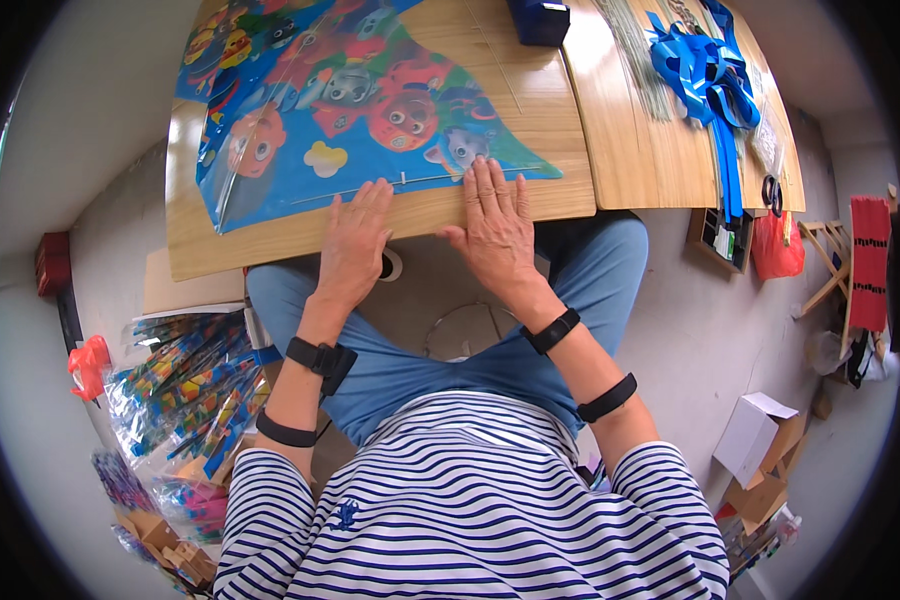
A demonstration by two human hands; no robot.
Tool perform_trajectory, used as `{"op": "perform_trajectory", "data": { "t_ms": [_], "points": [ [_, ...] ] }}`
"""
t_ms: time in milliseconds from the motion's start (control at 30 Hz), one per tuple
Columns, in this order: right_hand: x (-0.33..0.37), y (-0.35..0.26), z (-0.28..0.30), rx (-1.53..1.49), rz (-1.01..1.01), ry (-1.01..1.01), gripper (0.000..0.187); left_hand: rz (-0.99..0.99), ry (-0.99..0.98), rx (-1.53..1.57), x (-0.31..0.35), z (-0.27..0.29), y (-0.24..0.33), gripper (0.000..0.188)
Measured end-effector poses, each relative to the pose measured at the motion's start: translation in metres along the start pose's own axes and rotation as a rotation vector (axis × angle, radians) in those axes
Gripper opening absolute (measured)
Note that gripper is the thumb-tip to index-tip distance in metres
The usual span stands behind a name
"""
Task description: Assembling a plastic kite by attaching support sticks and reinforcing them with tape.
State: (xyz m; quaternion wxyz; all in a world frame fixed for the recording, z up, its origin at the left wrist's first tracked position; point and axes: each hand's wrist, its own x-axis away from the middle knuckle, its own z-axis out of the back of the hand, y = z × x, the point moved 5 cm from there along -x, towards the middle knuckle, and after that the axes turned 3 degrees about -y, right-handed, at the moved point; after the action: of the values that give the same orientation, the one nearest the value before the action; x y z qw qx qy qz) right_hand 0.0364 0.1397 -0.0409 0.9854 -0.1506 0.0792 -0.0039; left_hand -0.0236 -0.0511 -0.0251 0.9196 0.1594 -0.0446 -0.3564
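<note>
A printed plastic sheet (280, 195), shaped like a kite, lies on the wooden table (555, 90) in front of me. It is blue with colourful cartoon animal heads. A thin pale rod (425, 178) runs along its near edge, with a small white fitting (403, 178) near the middle. My left hand (353, 245) rests at this edge, palm down, fingers stretched forward by the rod. To its right, my right hand (495, 225) lies flat with its fingertips on the sheet and its thumb out to the side. Both hands are open, and neither holds anything that I can see.
At the right table section are a tangle of blue ribbon (710, 75), a bundle of thin sticks (638, 60) and black-handled scissors (772, 195). A dark blue box (540, 22) stands at the back. Bagged colourful packages (185, 390) are piled on my left, a red bag (778, 252) hangs right.
</note>
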Motion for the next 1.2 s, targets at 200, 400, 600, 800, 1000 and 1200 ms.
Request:
{"op": "perform_trajectory", "data": {
  "t_ms": [200, 400, 600, 800, 1000, 1200],
  "points": [
    [0.009, 0.036, 0.013, 0.115, -0.097, 0.016, 0.089, 0.012, 0.000, -0.005, -0.001, 0.001, 0.001, 0.063],
    [0.017, 0.071, 0.022, 0.235, -0.179, 0.058, 0.082, -0.002, 0.017, -0.010, -0.001, 0.002, 0.001, 0.064],
    [0.005, 0.059, 0.033, 0.201, -0.156, 0.082, 0.069, 0.015, 0.079, 0.024, 0.002, 0.003, 0.003, 0.062],
    [-0.023, -0.033, -0.003, -0.019, 0.200, -0.002, 0.067, -0.024, 0.125, 0.133, -0.010, -0.007, 0.012, 0.059],
    [-0.024, -0.041, -0.019, -0.020, 0.195, -0.058, 0.064, 0.015, 0.133, 0.213, 0.004, -0.010, -0.015, 0.053],
    [-0.028, -0.040, -0.014, -0.018, 0.211, -0.099, 0.063, 0.286, 0.246, -0.003, 0.047, 0.022, -0.090, 0.049]
  ]
}}
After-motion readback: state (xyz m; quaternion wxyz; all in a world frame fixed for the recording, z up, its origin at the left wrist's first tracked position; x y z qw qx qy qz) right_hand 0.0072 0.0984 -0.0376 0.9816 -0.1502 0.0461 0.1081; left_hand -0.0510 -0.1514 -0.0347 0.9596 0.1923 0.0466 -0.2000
